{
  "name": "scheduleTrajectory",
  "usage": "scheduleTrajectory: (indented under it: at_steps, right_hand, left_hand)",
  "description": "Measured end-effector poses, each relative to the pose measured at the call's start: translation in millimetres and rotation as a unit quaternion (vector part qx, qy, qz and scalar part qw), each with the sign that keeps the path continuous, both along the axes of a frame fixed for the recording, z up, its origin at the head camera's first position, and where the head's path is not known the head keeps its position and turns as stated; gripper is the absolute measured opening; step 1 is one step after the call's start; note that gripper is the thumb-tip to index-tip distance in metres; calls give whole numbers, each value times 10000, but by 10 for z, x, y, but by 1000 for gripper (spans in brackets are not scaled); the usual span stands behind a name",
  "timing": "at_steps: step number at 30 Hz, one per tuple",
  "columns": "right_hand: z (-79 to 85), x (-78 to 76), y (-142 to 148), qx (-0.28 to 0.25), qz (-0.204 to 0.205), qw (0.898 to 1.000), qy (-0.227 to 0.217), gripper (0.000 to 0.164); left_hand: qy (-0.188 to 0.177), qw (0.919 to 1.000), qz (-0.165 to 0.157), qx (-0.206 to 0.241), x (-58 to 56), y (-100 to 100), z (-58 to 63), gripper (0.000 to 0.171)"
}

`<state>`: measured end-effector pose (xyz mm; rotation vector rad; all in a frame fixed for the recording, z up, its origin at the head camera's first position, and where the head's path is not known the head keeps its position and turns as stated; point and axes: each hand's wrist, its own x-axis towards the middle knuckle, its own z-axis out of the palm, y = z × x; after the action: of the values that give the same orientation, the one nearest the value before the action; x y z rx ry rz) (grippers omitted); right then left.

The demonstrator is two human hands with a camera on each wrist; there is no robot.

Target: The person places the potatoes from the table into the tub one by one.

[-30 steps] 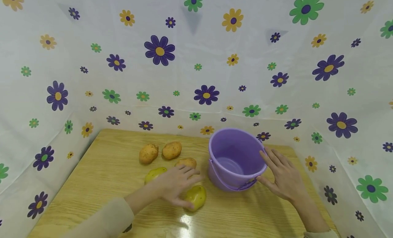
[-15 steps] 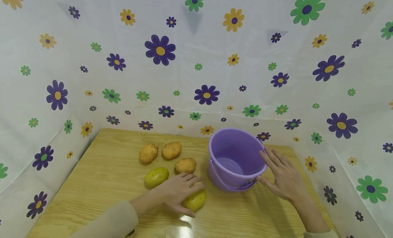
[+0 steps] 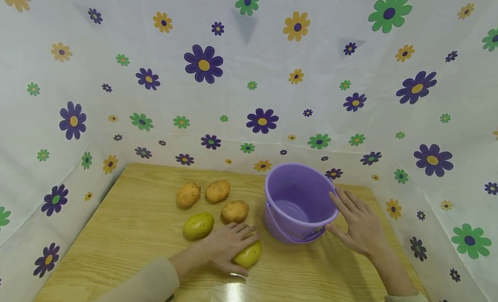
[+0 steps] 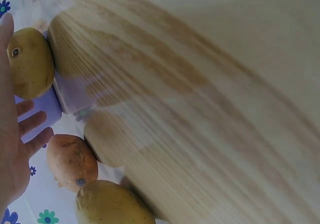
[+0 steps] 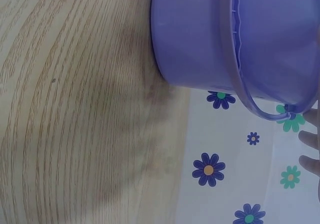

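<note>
My left hand [image 3: 227,245] reaches over a glossy yellow-green potato [image 3: 250,255] on the table. In the left wrist view this potato [image 4: 32,64] lies between the thumb and the spread fingers, which are not closed round it. Another yellow-green potato [image 3: 198,225] is just left of that hand. Beyond lie three brown potatoes: one at the left [image 3: 188,195], a middle one [image 3: 218,191] and a nearer one [image 3: 235,211]. With fairly straight fingers, my right hand [image 3: 359,224] rests at the right rim of a purple bucket [image 3: 284,228], whose visible inside holds nothing.
The wooden table [image 3: 128,215] is enclosed at the back and sides by a white flower-print cloth [image 3: 233,98]. The bucket's handle [image 5: 245,92] hangs down on its near side.
My left hand has shifted slightly toward me and settled over the nearest yellow-green potato, uncovering the other one and the nearer brown potato. The right hand and bucket have stayed put.
</note>
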<state>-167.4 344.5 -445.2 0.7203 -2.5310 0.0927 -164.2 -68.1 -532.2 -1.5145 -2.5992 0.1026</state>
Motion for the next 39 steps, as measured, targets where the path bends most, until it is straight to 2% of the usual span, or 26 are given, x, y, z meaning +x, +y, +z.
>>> scheduleTrajectory:
  at_steps: [6, 12, 25, 39]
  right_hand:
    - [-12, 3, 7, -19, -7, 10000, 19, 88]
    - [-15, 3, 14, -16, -31, 10000, 12, 87]
    - [-24, -10, 11, -50, -6, 10000, 70, 88]
    - [-30, -25, 17, -120, 42, 9999, 82, 89]
  left_hand:
    - [85, 9999, -62, 47, 7, 34, -30, 100]
    - [11, 9999, -92, 60, 13, 48, -47, 101]
    - [247, 9996, -97, 21, -9, 72, -110, 104]
    - [284, 9996, 18, -90, -9, 102, -101, 100]
